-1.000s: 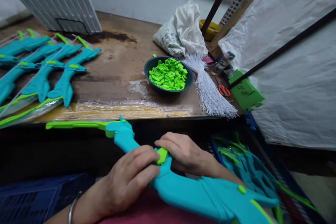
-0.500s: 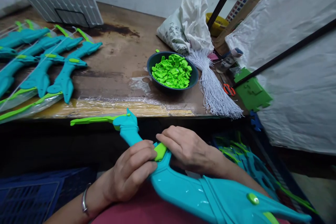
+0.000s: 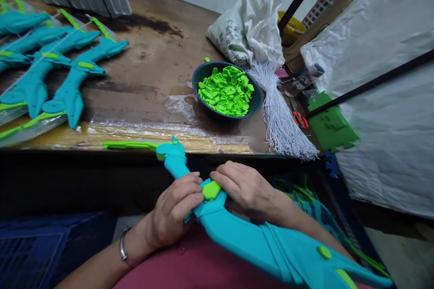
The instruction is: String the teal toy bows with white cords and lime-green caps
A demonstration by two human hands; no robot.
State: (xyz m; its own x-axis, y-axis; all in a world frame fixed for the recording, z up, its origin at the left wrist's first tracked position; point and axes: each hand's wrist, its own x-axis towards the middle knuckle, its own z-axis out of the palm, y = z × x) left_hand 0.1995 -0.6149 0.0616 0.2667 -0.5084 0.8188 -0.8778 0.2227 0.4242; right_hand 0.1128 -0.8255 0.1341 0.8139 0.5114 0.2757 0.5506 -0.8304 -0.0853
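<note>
A long teal plastic toy bow (image 3: 257,244) with lime green tips lies across my lap, below the table edge. My left hand (image 3: 176,210) is wrapped round its grip from the left. My right hand (image 3: 242,185) is closed on the grip from the right. Between the fingertips of both hands sits a small lime green clip (image 3: 211,189) on the bow's grip. A dark bowl (image 3: 254,101) full of such green clips stands on the table just beyond my hands.
Several finished teal bows (image 3: 57,70) lie in clear bags at the table's left. A bundle of white strings (image 3: 281,122), a white sack (image 3: 251,27), orange scissors (image 3: 300,119) and a green plastic piece (image 3: 334,124) are at right. A blue crate (image 3: 40,248) is lower left; more bows (image 3: 315,207) lower right.
The view has tilted down and left a little. The bow has shifted slightly right in my lap. Both hands stay closed on its grip around the green clip.
</note>
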